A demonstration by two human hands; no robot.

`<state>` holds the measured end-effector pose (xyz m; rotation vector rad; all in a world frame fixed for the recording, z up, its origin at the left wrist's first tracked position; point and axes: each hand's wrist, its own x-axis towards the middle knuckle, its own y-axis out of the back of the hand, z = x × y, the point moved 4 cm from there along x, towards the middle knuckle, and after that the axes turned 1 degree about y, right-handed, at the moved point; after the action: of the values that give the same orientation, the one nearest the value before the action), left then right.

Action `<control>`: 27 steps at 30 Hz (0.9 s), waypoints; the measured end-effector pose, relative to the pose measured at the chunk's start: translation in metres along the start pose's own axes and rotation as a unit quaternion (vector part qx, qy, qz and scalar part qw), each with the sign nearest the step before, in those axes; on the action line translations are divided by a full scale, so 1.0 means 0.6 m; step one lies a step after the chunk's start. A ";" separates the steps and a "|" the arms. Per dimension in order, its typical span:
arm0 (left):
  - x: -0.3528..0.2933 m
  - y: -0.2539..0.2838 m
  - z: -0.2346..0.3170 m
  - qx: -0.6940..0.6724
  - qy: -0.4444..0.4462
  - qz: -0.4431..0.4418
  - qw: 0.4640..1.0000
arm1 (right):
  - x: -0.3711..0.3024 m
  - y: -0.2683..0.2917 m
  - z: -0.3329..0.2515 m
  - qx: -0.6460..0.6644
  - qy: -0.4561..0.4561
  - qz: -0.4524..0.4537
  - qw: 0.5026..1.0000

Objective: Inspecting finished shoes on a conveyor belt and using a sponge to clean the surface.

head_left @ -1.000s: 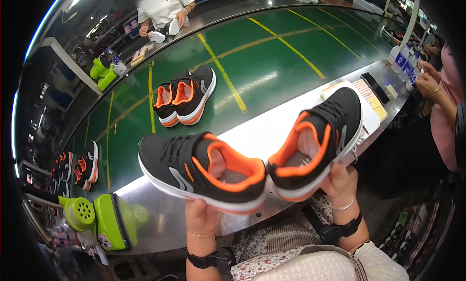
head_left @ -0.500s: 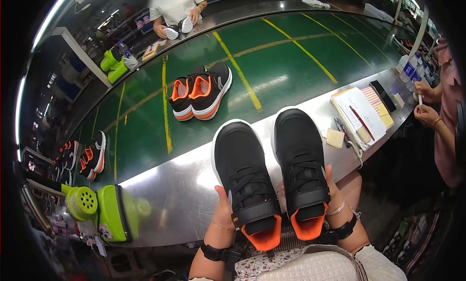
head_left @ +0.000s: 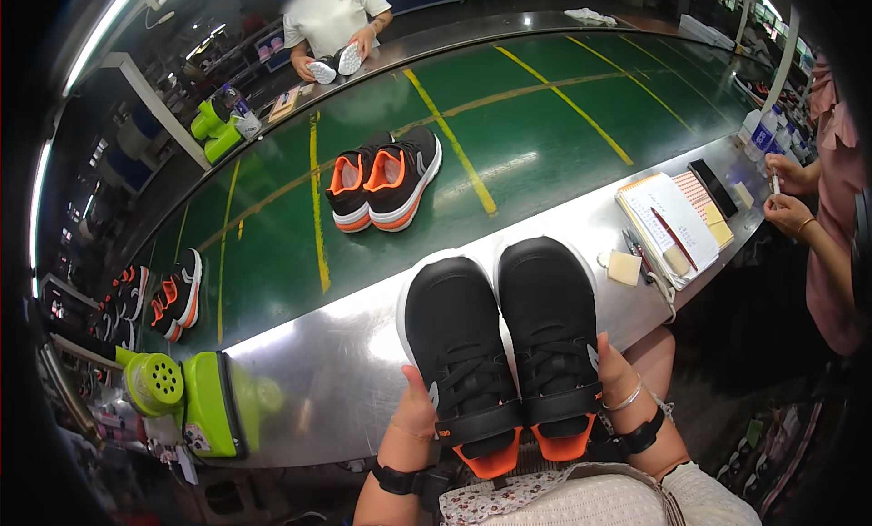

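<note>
Side by side in front of me are two black sneakers with orange linings and white soles, their toes pointing away. My left hand (head_left: 415,405) is closed on the left sneaker (head_left: 457,344), thumb along its outer side. The right sneaker (head_left: 548,331) is gripped by my right hand (head_left: 618,373) from its outer side. Most of my fingers are hidden beneath the shoes. The inner edges of the two sneakers meet or nearly meet. Both are held over the near edge of the metal table (head_left: 336,381).
Beyond the table, a green conveyor belt (head_left: 536,153) carries a pair of sneakers (head_left: 391,185) and more shoes (head_left: 177,294) at left. A green machine (head_left: 209,399) stands left. A notebook (head_left: 668,222), an eraser-like block (head_left: 624,268) and a phone (head_left: 712,188) lie right. Two people work nearby.
The sneakers in my hands have come closer together and their toes sit lower. On the belt, the pair has shifted slightly right in view.
</note>
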<state>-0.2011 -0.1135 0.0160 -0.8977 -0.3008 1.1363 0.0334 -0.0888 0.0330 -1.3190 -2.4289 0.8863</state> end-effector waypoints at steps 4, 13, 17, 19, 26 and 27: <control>-0.021 -0.009 0.029 0.073 -0.031 0.015 0.997 | 0.003 -0.020 -0.012 -0.041 0.026 -0.025 0.999; -0.011 -0.010 0.099 0.681 -0.228 0.273 0.640 | 0.071 -0.001 -0.061 -0.656 0.159 0.213 0.706; -0.015 -0.014 0.084 0.651 -0.254 0.219 0.681 | 0.056 -0.038 -0.096 -0.680 0.120 0.198 0.695; -0.017 0.001 0.077 0.630 -0.226 0.229 0.707 | 0.041 -0.065 -0.124 -0.711 0.150 0.210 0.654; -0.041 0.027 0.039 0.543 -0.179 0.250 0.782 | 0.030 -0.211 -0.135 -0.763 0.102 -0.078 0.634; -0.036 0.021 0.033 0.540 -0.179 0.242 0.786 | 0.025 -0.215 -0.116 -0.807 0.108 -0.148 0.561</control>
<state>-0.2309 -0.1217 0.0238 0.3116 0.3154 1.6634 -0.0296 -0.1014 0.1655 -0.9105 -2.6885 -1.9917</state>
